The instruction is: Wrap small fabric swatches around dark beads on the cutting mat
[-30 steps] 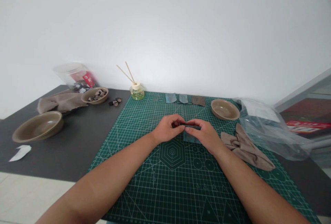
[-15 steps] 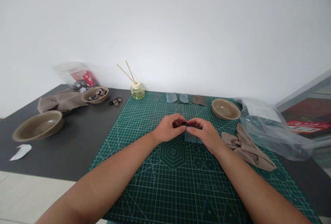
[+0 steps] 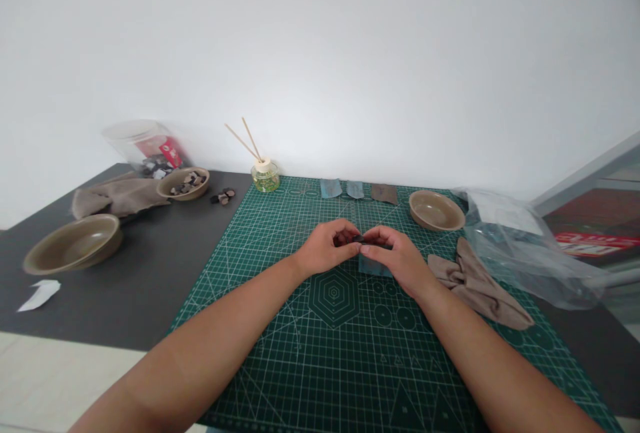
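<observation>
- a thin dark strip [image 3: 382, 245] lies between the two hands, over the middle of the green mat [image 3: 330, 366]; its left part is largely hidden by fingers.
- the left hand [image 3: 327, 245] is curled, thumb and fingers closed together on the strip's left end.
- the right hand [image 3: 400, 258] pinches it from the right, fingertips meeting the left hand's.
- a blue patch [image 3: 374, 266] shows just nearer than the strip, partly under the right hand; whether the two are joined is unclear.
- as for progress, the handling looks midway: the strip is in both grips and not set down. how much is left, the pictures don't show.
- at the mat's far edge, a blue piece [image 3: 331, 189], a smaller blue piece [image 3: 355, 189] and a brown piece [image 3: 384, 193] lie apart in a row.
- right of them stands a bowl [image 3: 437, 211]; nearer, a crumpled brown cloth [image 3: 487, 293].
</observation>
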Demonstrator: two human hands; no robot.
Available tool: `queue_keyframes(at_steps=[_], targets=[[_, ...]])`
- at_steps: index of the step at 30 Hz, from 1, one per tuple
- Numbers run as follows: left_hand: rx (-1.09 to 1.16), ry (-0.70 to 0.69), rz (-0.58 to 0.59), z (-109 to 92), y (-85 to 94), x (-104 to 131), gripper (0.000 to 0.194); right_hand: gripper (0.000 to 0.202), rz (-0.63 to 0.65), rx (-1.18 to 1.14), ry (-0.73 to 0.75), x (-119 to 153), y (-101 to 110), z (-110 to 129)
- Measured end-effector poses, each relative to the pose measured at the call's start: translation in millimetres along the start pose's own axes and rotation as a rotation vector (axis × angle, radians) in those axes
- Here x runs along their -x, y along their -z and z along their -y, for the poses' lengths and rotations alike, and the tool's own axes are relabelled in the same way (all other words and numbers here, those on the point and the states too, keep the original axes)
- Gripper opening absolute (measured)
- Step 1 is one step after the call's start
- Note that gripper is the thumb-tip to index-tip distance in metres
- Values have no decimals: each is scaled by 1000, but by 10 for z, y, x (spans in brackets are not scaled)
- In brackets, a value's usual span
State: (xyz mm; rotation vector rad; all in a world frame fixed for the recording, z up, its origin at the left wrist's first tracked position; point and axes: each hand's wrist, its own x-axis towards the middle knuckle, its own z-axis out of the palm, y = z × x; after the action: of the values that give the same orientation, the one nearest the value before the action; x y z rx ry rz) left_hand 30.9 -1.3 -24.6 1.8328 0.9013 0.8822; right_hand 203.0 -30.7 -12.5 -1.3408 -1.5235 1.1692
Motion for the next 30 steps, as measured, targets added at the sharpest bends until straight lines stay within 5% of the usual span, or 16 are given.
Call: queue_keyframes(at_steps=[30], targets=[[-48, 20, 14, -39, 6, 1, 21, 27, 79, 58, 16, 3, -4, 48]])
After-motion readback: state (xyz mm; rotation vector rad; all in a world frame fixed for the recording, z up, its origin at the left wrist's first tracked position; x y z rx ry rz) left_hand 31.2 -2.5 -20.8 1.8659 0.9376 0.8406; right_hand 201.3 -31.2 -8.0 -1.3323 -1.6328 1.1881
